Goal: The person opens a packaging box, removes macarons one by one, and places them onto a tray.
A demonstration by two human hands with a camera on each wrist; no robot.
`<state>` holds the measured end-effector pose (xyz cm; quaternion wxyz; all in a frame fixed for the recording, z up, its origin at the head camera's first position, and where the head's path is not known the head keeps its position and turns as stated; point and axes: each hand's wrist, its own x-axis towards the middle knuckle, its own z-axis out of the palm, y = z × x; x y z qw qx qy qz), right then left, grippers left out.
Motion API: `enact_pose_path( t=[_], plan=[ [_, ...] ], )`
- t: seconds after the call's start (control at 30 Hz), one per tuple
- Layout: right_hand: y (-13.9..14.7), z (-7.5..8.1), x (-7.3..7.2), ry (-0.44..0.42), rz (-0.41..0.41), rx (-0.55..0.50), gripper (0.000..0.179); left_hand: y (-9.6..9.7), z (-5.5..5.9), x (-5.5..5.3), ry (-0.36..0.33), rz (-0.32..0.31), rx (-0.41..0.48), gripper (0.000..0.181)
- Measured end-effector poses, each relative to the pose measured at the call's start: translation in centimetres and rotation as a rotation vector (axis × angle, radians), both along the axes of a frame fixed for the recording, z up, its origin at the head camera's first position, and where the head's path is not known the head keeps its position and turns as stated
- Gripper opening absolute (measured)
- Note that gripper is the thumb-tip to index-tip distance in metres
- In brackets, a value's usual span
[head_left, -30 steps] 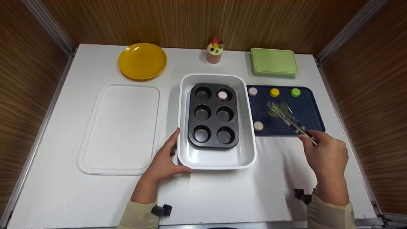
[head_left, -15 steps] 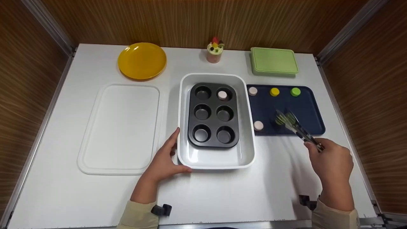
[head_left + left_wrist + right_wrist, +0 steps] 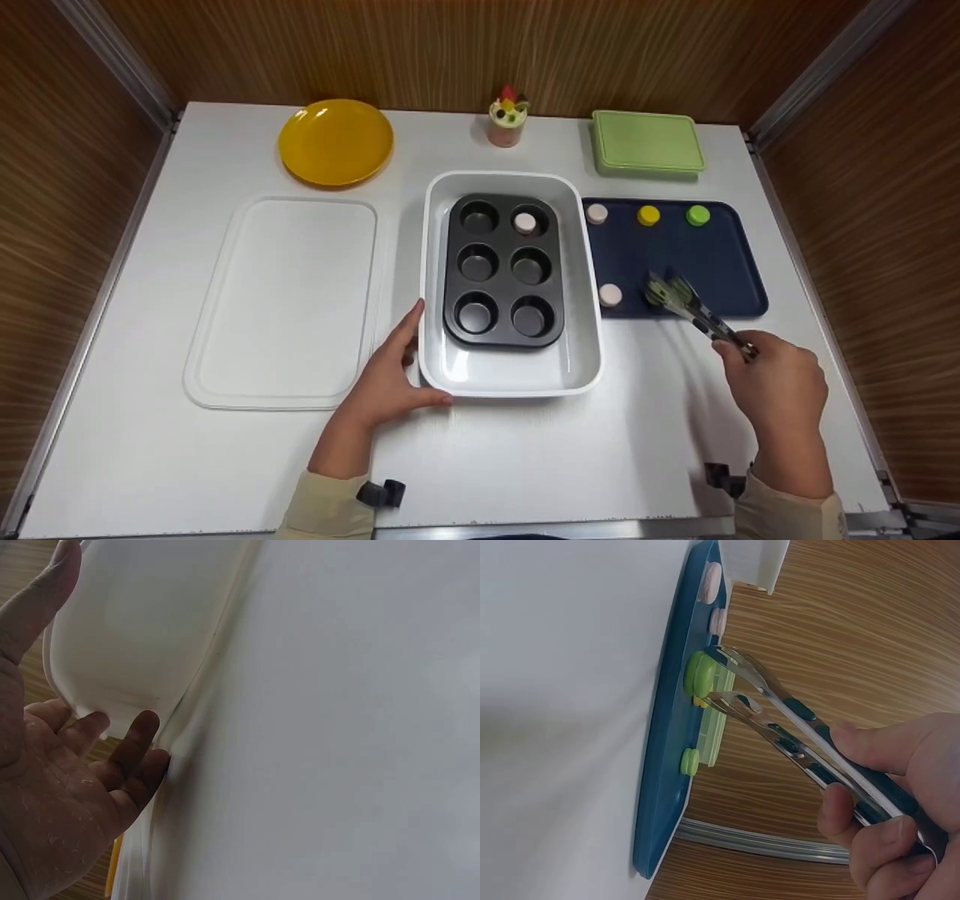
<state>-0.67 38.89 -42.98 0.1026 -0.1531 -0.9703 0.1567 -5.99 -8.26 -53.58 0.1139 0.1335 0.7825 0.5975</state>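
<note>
My right hand (image 3: 780, 382) grips metal tongs (image 3: 712, 319) over the front of the navy tray (image 3: 720, 259). In the right wrist view, the spread tongs (image 3: 801, 711) have their tips at either side of a green macaron (image 3: 700, 675) on the tray. The head view mostly hides this macaron behind the tips. My left hand (image 3: 382, 386) rests at the near left corner of a white bin (image 3: 517, 379), thumb along the front, fingers against the side. A black muffin tin (image 3: 504, 289) sits in the bin, with a pale pink macaron (image 3: 524, 223) in its far right cup.
Two pale pink macarons, including one (image 3: 610, 295) at the front, a yellow one (image 3: 648, 215) and another green one (image 3: 697, 215) lie on the tray. Around stand a white lid (image 3: 292, 300), yellow plate (image 3: 337, 142), dessert cup (image 3: 507, 127) and green box (image 3: 649, 142).
The tongs have moved toward the front of the tray, and their tips now sit lower over the green macaron. My left hand and the bin have stayed put.
</note>
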Motion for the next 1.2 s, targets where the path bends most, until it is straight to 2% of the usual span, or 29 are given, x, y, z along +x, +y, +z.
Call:
enact_pose_path(
  t=[0.37,0.53,0.7,0.9,1.07,1.2],
  plan=[
    [0.4,-0.2,0.0,0.013,-0.007,0.011,0.031,0.1,0.2,0.0,-0.010,0.001,0.005,0.141],
    [0.5,-0.2,-0.2,-0.029,-0.004,0.003,0.034,0.1,0.2,0.0,-0.007,-0.001,0.013,0.141],
    [0.6,-0.1,-0.2,-0.065,-0.040,-0.020,0.038,0.0,0.1,0.0,0.002,-0.008,0.015,0.141],
    [0.3,0.0,-0.4,0.015,-0.069,-0.025,0.038,0.1,-0.1,0.0,0.003,-0.002,0.013,0.141],
    [-0.3,-0.2,-0.5,0.081,-0.061,-0.041,0.038,0.0,0.0,0.1,-0.004,-0.002,0.019,0.140],
    [-1.0,-0.3,-1.0,0.153,-0.024,-0.044,0.036,0.0,0.0,0.1,-0.005,0.000,0.013,0.141]
  ],
)
